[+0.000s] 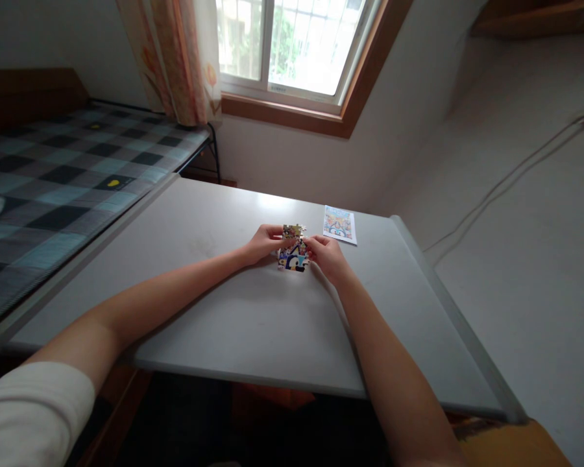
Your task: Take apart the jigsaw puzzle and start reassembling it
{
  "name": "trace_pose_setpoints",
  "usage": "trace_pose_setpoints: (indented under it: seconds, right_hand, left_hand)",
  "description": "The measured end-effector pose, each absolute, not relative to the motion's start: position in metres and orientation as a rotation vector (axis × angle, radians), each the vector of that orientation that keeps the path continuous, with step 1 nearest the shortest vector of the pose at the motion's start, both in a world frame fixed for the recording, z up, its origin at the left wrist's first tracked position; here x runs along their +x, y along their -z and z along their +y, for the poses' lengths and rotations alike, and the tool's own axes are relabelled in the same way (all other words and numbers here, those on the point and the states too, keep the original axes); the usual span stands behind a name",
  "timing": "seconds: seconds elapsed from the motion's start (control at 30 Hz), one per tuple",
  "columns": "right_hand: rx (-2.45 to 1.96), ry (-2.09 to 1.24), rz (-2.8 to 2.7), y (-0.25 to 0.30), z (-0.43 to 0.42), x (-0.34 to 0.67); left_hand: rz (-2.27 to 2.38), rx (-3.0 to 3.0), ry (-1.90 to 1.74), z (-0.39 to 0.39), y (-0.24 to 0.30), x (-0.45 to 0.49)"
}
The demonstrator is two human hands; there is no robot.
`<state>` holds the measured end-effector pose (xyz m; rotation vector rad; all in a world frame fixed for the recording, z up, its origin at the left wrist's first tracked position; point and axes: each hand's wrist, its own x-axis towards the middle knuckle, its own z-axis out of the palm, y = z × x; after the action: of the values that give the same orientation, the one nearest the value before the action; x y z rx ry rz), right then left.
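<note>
A partly joined jigsaw puzzle (294,263) with a colourful cartoon print is held just above or on the table, between my two hands; which of the two I cannot tell. My left hand (265,243) grips its left side, with the thumb across the front and the fingers behind. At the right edge, my right hand (325,255) has thumb and forefinger pinched together on the puzzle or a piece of it. The knobbed edge of the joined pieces shows along the top and right. Behind my right hand lies a small printed picture card (339,224) with a similar cartoon design.
The grey table (253,324) stands under a window (302,45). To its left is a bed with a checked cover (78,165) and an orange curtain (172,61). A cable (496,185) hangs along the right wall.
</note>
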<state>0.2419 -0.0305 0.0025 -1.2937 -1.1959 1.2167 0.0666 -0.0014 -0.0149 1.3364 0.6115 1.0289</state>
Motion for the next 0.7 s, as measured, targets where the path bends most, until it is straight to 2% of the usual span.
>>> trace_pose_setpoints:
  seconds: [0.13,0.2,0.47,0.7]
  right_hand:
    - [-1.343,-0.795,-1.412,-0.0056,-0.0331,0.2406]
    - [-1.36,-0.731,-1.426,-0.0054,-0.0333,0.2401]
    - [-1.365,-1.133,-1.179,-0.0017,-0.0279,0.2411]
    - [-1.338,-1.005,-1.227,-0.0001,-0.0289,0.2407]
  left_hand:
    - [0.626,1.299,-1.063,-0.002,0.0136,0.0686]
    - [0.637,1.299,-1.077,-0.0017,0.0139,0.0692]
    - [0.63,1.32,-1.017,-0.0024,0.0156,0.0676]
    - [0.573,1.351,-1.05,-0.0009,0.0145,0.0666]
